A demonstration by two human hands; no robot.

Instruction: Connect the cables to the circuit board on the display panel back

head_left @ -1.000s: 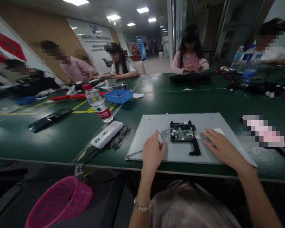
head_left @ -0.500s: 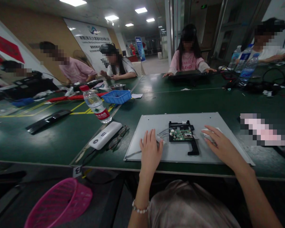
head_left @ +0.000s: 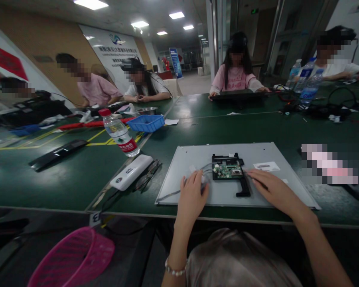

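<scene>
A flat grey metal panel point(head_left: 245, 150) lies on the table in front of me. Near its middle sits a black plastic bracket point(head_left: 243, 186) that frames a green circuit board point(head_left: 225, 170). Grey cables point(head_left: 208, 166) run from the board's left side toward my left hand point(head_left: 193, 196), which rests on the panel with its fingers stretched out over a clear piece of tape. My right hand point(head_left: 271, 190) lies low over the panel, fingers extended, the tips beside the bracket's right edge. A white label point(head_left: 266, 166) is stuck just beyond it.
Left of the panel are eyeglasses point(head_left: 148, 175), a white power bank point(head_left: 131, 172) and a water bottle point(head_left: 119, 133). Farther back stands a blue basket point(head_left: 146, 124). A pink basket point(head_left: 73, 259) is below the table edge. Several people sit around the table.
My right hand has moved left, from over the white label to the bracket's right side, uncovering the label. My left hand has shifted slightly down and right.
</scene>
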